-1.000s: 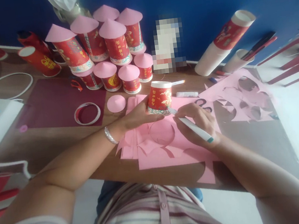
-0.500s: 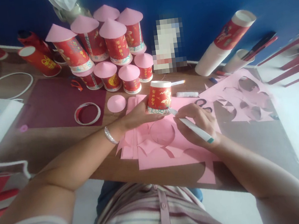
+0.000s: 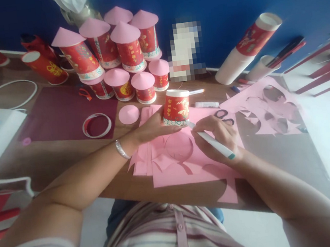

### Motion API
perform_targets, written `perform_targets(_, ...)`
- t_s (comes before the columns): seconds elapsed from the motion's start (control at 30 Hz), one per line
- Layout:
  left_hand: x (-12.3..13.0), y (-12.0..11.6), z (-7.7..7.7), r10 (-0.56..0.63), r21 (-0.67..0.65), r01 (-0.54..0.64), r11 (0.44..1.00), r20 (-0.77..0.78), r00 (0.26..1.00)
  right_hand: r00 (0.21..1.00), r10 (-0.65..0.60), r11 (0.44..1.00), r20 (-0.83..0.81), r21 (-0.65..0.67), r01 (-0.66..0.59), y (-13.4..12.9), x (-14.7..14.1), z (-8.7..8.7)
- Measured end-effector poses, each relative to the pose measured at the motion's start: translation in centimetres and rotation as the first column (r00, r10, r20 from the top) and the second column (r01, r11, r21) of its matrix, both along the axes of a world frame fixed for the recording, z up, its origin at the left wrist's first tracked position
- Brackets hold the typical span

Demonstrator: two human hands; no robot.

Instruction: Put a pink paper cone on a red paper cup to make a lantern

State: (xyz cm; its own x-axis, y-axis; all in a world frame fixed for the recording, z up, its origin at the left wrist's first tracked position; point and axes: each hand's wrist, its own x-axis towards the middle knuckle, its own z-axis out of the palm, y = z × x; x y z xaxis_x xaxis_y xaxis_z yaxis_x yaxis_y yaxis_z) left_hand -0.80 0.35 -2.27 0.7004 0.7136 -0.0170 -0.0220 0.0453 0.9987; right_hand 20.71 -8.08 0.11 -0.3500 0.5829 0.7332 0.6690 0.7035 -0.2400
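Note:
My left hand is closed around a red paper cup with gold lettering and a white band of green drawn curves near its lower edge. In my right hand is a white marker pen with a green end, held like a pencil. Its tip touches or nearly touches the cup's lower white band. Beneath both hands lie pink paper sheets with round cut-outs. Scissors with dark handles rest just beyond my right hand, partly covered by it.
Several red cups with pink cone tops stand at the back. A loose pink cone and a paper ring lie left of my hand. A tall stack of cups leans at the back right. A power strip lies far left.
The marker's tip has shifted very slightly along the cup's lower band. Both hands keep their hold, and the things on the table stay where they were.

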Motion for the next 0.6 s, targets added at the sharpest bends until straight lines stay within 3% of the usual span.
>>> perform_targets(0.4,0.05,0.05,0.38,-0.04,-0.003,0.041,0.999,0.01,0.999,1.0,0.009,1.0,-0.006,-0.001,-0.009,-0.11,-0.14,0.2)
perform_targets(0.6,-0.19,0.07,0.06,0.002,0.034,-0.001,0.999,-0.034,0.999,0.991,0.126,0.991,-0.047,0.053,-0.123,0.13,0.18,-0.08)
